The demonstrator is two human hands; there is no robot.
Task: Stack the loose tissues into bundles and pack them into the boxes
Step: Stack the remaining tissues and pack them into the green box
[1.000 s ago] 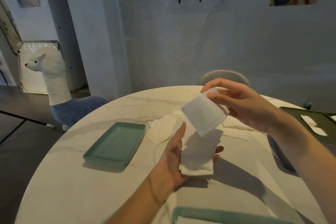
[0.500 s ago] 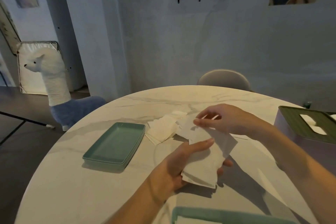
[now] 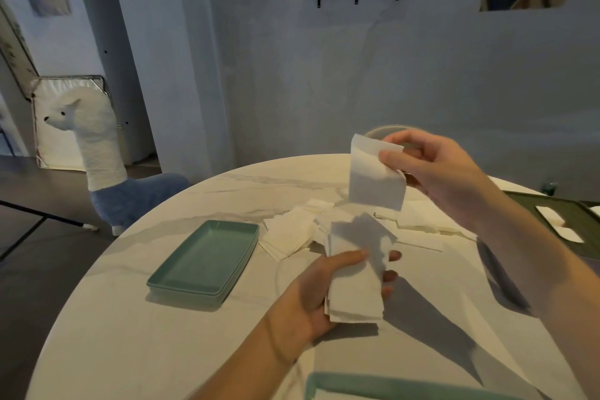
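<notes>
Your left hand holds a bundle of tissues just above the round white table. Your thumb lies across the top of the bundle and your other fingers curl round it from below, so their tips peek out on the far side. Your right hand is up in the air, higher than the left one. It pinches one single tissue by its top corner, between the thumb and the first fingers, and the tissue hangs down over the bundle without touching it. More loose tissues lie spread out on the table behind your hands. A green tray sits on the table to the left of them, near but not touching. Another green tray shows at the bottom edge, close to you. A tissue box with a dark green lid stands at the right edge, with white tissue showing through its slot. A toy alpaca stands on the floor to the left.
</notes>
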